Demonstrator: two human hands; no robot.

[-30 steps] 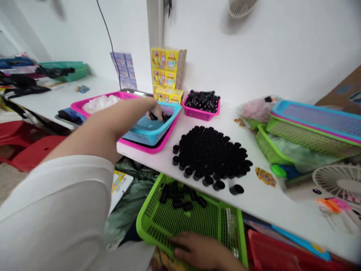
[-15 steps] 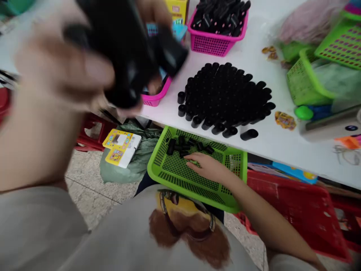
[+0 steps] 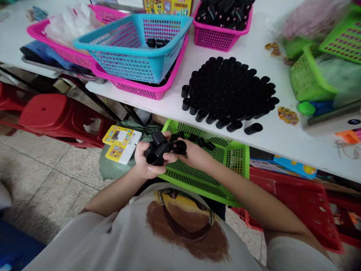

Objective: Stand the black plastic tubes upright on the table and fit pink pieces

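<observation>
My left hand (image 3: 146, 164) is closed round several short black plastic tubes (image 3: 158, 148), over the left end of the green basket. Close beside it, my right hand (image 3: 194, 152) grips one more black tube (image 3: 179, 147), its hollow end towards me. That tube is right by the ones in my left hand; whether they touch I cannot tell. The green mesh basket (image 3: 237, 165) sits on my lap, with several loose black tubes (image 3: 201, 141) inside. On the white table ahead, a dense cluster of black tubes (image 3: 228, 88) stands upright, and one tube (image 3: 253, 128) lies at its near edge.
A blue basket (image 3: 126, 60) rests on a pink basket (image 3: 158, 92) at the left. A pink basket (image 3: 217, 39) of black parts stands behind the cluster. At the right are green baskets (image 3: 310, 71); below are a red crate (image 3: 296, 210) and red stool (image 3: 50, 113).
My left hand, full of black tubes, has come down from near the camera to the green basket. My right hand has lifted from the basket's bottom with a tube in it.
</observation>
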